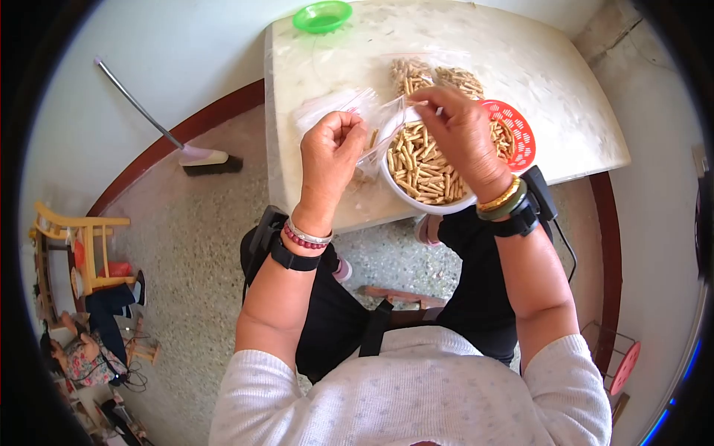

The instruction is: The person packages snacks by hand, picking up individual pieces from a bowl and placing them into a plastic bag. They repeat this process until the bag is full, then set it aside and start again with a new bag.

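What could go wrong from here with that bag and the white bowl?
The white bowl, heaped with tan sticks, sits close to the table's front edge; a bump might spill them onto the speckled floor.
The clear plastic bag is thin and pinched between the left hand and right hand, so it could slip.

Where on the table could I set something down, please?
The table looks bare right of the red basket, out to the edge, and between the green dish and the filled bags. The near side is crowded: white bowl, flat clear bags, with left hand and right hand above.
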`<action>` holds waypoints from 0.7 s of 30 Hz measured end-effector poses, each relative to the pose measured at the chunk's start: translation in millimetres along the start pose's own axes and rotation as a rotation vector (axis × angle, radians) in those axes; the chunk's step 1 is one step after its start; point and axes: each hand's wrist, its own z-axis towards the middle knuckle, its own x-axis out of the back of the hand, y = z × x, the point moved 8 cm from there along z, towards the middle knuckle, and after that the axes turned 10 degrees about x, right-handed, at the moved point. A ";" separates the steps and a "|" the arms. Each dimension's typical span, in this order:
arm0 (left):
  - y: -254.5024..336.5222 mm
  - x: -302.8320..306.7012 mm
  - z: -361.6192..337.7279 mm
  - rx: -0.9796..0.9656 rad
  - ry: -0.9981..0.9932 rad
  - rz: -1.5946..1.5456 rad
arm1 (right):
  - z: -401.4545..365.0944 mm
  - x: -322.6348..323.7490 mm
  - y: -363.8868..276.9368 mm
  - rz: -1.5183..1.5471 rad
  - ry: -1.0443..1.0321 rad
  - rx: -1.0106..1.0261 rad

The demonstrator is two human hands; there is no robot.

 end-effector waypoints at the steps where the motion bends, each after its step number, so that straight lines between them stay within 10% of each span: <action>1: -0.6 1.7 0.2 0.004 0.007 -0.001 | -2.0 4.4 11.2 -0.055 -0.020 -0.036; 9: -14.0 -21.7 -2.3 0.102 -0.183 -0.004 | -46.4 -20.9 81.0 -0.328 -0.580 -0.217; 21: -5.7 -30.7 -8.1 0.018 -0.307 0.029 | -55.4 -51.1 89.1 -0.590 -0.705 -0.182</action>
